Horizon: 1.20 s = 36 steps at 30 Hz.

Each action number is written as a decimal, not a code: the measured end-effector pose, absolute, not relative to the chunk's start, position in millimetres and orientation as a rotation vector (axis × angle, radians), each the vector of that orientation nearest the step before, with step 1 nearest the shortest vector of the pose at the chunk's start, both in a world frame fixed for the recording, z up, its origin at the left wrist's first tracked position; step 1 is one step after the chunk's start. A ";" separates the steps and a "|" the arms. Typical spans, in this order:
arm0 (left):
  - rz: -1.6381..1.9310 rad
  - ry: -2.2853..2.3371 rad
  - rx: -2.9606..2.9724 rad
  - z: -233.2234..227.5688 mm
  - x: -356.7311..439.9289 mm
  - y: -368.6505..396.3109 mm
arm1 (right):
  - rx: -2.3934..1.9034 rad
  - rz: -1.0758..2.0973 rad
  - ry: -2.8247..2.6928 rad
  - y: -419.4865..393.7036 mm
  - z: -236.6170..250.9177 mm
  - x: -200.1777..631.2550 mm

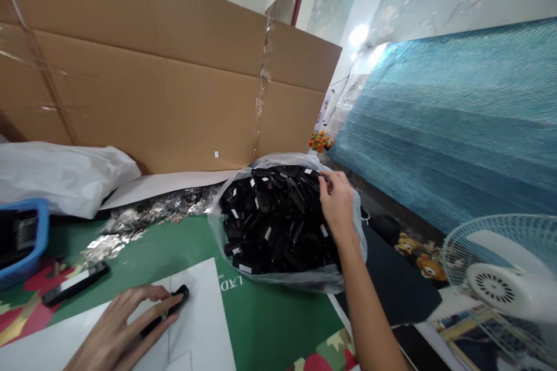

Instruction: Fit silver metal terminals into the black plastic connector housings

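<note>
Under the left hand point(126, 324), low on the desk point(270, 324), lay a small black part point(167, 310), pinned flat on a white sheet point(200, 313) by loosely curled fingers. Beyond that hand sat a heap of shiny metal bits point(143, 220). Farther right, the right hand point(337, 203) reached into a clear plastic bag point(282, 220), fingertips pinched among black parts; whether it held one I could not tell. That bag looked nearly full, so most of the sorting seemed left.

Two hands point(119, 324), one clear bag point(226, 208), one blue basket point(37, 237), one fan point(500, 284).
</note>
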<state>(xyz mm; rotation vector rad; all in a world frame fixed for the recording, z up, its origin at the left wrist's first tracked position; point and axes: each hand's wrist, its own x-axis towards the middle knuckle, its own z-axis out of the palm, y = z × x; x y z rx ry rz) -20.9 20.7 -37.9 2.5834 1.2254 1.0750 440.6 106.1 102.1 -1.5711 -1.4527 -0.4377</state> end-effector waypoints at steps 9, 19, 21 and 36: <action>1.070 1.144 2.707 -32.4 -22.5 20.8 | -1.627 -0.477 -1.512 117.7 125.7 434.6; 1.099 1.153 2.404 -7.6 -4.2 6.7 | -1.024 0.594 -2.067 21.0 67.9 239.6; 1.087 1.192 2.357 -8.0 -2.7 5.0 | -0.998 0.701 -2.105 15.9 49.7 218.1; 1.020 1.344 2.474 -0.7 0.2 2.2 | -1.213 0.958 -1.732 28.9 40.1 244.8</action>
